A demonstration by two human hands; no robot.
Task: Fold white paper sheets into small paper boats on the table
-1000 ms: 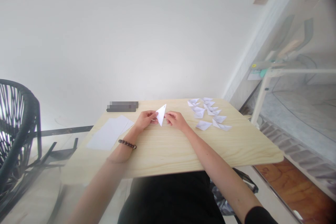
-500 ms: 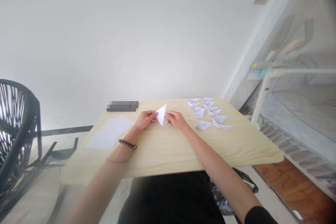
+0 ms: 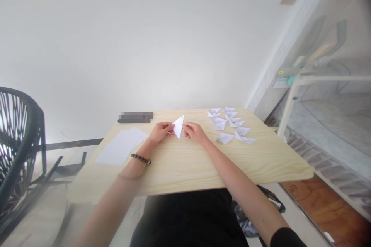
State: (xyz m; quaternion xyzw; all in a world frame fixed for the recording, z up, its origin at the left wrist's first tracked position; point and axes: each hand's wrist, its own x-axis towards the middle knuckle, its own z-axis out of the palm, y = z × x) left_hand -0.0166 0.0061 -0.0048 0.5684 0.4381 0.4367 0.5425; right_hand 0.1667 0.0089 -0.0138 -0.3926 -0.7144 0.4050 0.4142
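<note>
A small white piece of folded paper (image 3: pixel 179 127), triangular in outline, is held up above the middle of the table. My left hand (image 3: pixel 161 131) pinches its left side between thumb and fingers. My right hand (image 3: pixel 196 131) is closed at the paper's right edge, thumb and forefinger pressed together there; the exact grip is too small to see. Several folded paper boats (image 3: pixel 219 125) lie in loose rows to the right of my right hand. Flat white paper sheets (image 3: pixel 116 148) rest near my left forearm.
The pale wooden table (image 3: pixel 179 170) stands against a white wall. At its back left lies a dark, partly pixelated object (image 3: pixel 135 117). A dark woven chair (image 3: pixel 26 123) is at the left, and a white metal frame (image 3: pixel 288 108) rises beyond the right side.
</note>
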